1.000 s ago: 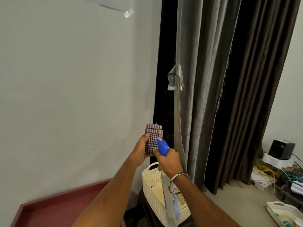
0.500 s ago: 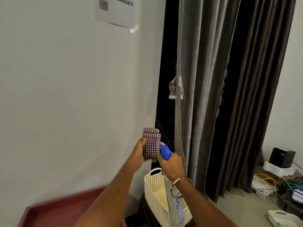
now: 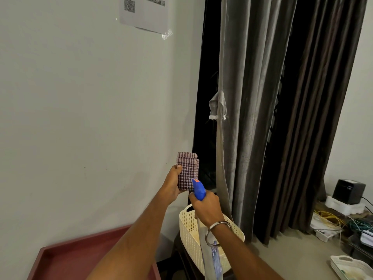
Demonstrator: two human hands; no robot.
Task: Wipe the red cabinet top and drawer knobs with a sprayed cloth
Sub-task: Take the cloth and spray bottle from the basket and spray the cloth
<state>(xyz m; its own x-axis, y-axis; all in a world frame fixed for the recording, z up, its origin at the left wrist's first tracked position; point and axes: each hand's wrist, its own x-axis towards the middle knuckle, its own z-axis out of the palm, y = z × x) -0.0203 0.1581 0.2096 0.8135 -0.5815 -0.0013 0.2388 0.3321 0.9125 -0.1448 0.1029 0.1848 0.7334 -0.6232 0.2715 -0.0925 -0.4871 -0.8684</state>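
My left hand [image 3: 171, 184] holds a folded checked cloth [image 3: 187, 170] upright in front of the wall. My right hand [image 3: 205, 207] grips a spray bottle; its blue head [image 3: 198, 188] points at the cloth from just below and to the right, and its clear body [image 3: 210, 257] hangs under my wrist. The red cabinet top [image 3: 80, 257] with a raised rim lies at the lower left, below my left forearm. No drawer knobs are in view.
A cream perforated basket [image 3: 187, 231] stands on a dark stand right of the cabinet. Grey and dark curtains [image 3: 262, 118] hang behind it. A sheet of paper [image 3: 145, 13] is taped to the wall. Cables, a black box and a white tray sit on the floor at the right.
The camera has tilted up a little, so the wall paper shows more. Both hands with cloth and bottle sit slightly lower in view; the bottle's head stays close to the cloth.
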